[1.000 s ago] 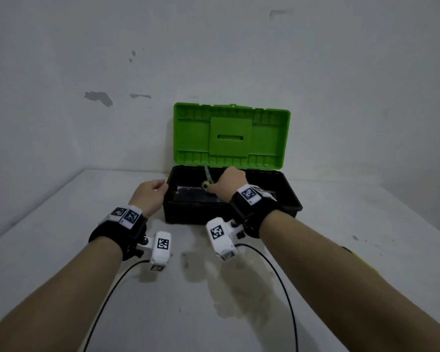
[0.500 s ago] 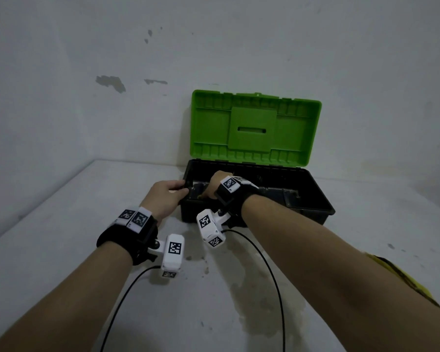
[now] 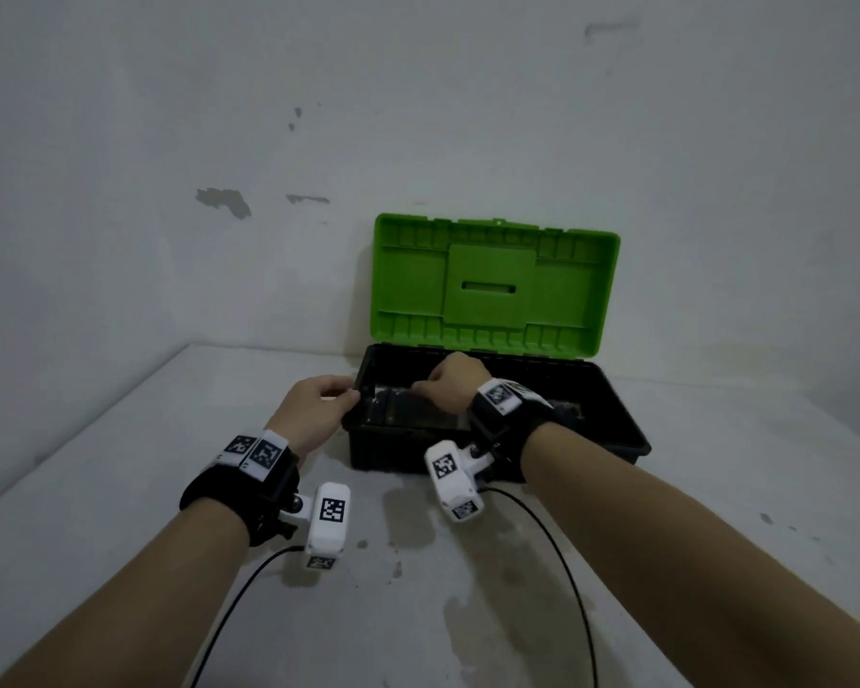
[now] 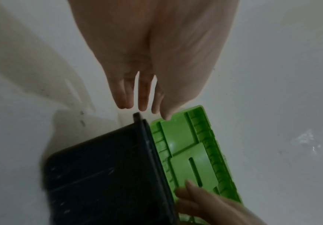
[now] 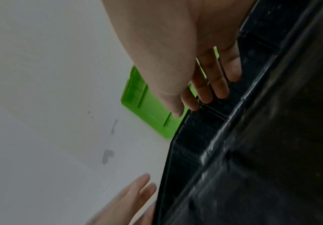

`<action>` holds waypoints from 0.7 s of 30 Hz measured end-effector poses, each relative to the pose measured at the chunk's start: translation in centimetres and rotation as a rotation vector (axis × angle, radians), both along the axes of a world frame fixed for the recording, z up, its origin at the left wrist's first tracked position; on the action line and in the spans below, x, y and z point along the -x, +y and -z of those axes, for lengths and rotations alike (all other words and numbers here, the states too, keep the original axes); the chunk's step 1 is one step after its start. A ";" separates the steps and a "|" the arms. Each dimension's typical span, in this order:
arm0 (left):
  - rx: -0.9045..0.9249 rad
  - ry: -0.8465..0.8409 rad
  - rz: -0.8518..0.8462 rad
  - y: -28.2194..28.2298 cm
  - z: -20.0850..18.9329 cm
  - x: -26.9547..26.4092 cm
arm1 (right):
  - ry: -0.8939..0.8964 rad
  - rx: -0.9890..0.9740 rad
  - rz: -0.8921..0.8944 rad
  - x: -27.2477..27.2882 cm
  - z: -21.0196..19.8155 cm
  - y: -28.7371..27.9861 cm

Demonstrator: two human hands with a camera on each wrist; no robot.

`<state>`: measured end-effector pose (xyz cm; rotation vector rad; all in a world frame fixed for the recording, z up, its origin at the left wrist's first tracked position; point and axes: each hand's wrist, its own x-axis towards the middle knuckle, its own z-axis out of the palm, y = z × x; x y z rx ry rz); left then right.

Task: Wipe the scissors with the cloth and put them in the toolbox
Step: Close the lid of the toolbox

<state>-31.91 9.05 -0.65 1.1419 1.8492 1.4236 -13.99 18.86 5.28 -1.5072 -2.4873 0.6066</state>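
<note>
The toolbox (image 3: 616, 432) has a black base and an upright green lid (image 3: 492, 285), and it stands open against the wall. My left hand (image 3: 319, 404) is at the box's left end, thumb on the rim; in the left wrist view its straight fingers (image 4: 142, 99) end just by the corner of the box (image 4: 99, 167). My right hand (image 3: 455, 384) reaches over the front rim into the box. In the right wrist view its fingers (image 5: 220, 85) lie straight along the inner wall (image 5: 205, 137) and hold nothing. The scissors cannot be made out in the dark interior. No cloth is in view.
The box sits on a white, stained table (image 3: 467, 588) in a corner, with walls behind and to the left. Black cables (image 3: 562, 553) run from both wrist cameras back across the table. Bare tabletop lies on both sides of the box.
A second ago my right hand held the scissors upright over the box. It dipped into the box and now shows empty, straight fingers. My left hand stayed at the box's left end.
</note>
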 end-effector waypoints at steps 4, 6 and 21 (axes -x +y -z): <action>-0.046 0.027 -0.055 2.2 -3.2 0.5 | 0.222 -0.050 0.188 -7.0 -2.8 2.9; -0.065 0.027 -0.061 4.2 -5.1 0.4 | 0.358 -0.088 0.319 -10.7 -4.1 5.5; -0.180 -0.170 -0.078 18.5 -12.8 1.2 | 0.877 0.291 0.412 -17.4 -8.8 20.2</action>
